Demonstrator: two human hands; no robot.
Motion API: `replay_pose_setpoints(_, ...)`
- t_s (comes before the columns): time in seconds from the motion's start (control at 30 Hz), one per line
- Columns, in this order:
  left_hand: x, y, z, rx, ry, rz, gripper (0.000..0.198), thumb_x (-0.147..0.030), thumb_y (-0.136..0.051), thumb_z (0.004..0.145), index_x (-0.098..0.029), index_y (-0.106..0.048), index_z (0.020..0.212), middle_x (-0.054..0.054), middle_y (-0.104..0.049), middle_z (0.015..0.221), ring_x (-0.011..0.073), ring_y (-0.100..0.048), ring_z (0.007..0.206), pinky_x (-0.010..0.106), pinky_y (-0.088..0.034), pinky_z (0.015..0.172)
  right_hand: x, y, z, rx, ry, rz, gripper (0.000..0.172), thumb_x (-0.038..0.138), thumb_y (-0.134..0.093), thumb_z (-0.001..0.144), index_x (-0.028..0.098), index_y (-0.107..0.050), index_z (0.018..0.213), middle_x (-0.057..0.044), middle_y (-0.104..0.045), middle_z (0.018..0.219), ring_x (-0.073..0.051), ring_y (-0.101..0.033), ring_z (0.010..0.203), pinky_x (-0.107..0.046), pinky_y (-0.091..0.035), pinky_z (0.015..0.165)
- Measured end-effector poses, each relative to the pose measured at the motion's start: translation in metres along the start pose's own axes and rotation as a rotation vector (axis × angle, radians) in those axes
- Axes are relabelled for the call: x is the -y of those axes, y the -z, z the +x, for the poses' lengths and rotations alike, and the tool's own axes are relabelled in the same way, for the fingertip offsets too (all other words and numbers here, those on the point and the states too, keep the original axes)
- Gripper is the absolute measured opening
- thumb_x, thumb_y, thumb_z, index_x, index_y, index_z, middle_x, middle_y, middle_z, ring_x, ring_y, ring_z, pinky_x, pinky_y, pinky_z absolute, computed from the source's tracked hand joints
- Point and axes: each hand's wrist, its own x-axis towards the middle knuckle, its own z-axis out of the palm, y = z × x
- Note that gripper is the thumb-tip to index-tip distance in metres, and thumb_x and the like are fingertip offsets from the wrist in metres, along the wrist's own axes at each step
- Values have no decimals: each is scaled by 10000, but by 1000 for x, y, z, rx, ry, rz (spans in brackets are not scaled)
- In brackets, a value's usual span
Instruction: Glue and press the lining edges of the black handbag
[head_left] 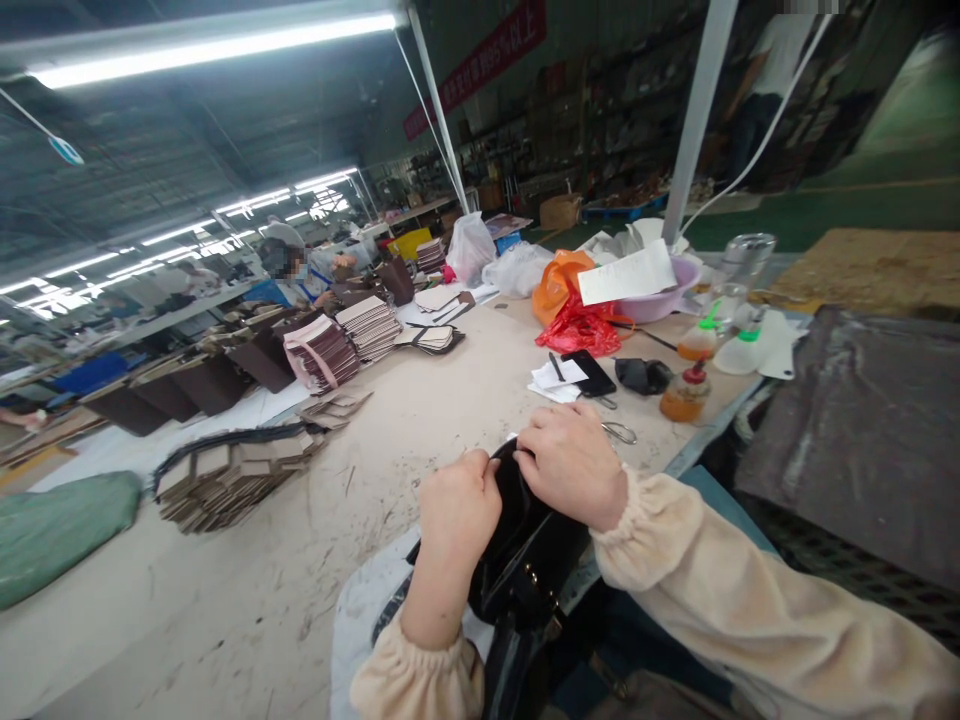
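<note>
A black handbag (544,550) with small gold-coloured metal fittings lies tilted at the table's near edge, its mouth towards the far side. My left hand (460,510) grips the left part of its upper edge, thumb and fingers closed. On the same edge, a little to the right, my right hand (570,460) pinches the rim, fingers bent over it. The two hands are close together, and the bag's inside shows dark between them. Under the bag's left side is a white cloth (360,610). Scissors (621,432), partly hidden, lie just beyond my right hand.
Stacked brown pieces (240,475) and a green bundle (67,530) lie left on the table (300,590). Glue bottles (684,392), a phone (589,372), a red plastic bag (577,325) and a purple basin (679,290) stand right. A co-worker (296,270) sits further back.
</note>
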Motion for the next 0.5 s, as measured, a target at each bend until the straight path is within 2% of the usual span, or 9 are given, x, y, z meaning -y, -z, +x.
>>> replay_pose_setpoints(0.5, 2, -2, 1, -22, -29, -19, 274, -329, -431, 918, -219, -610, 743, 34, -686, 702, 185, -627, 648, 305, -234, 554, 0, -7, 3, -58, 17, -38, 238, 237, -504, 875, 181, -672, 715, -54, -633, 812, -214, -536, 890, -419, -237, 938)
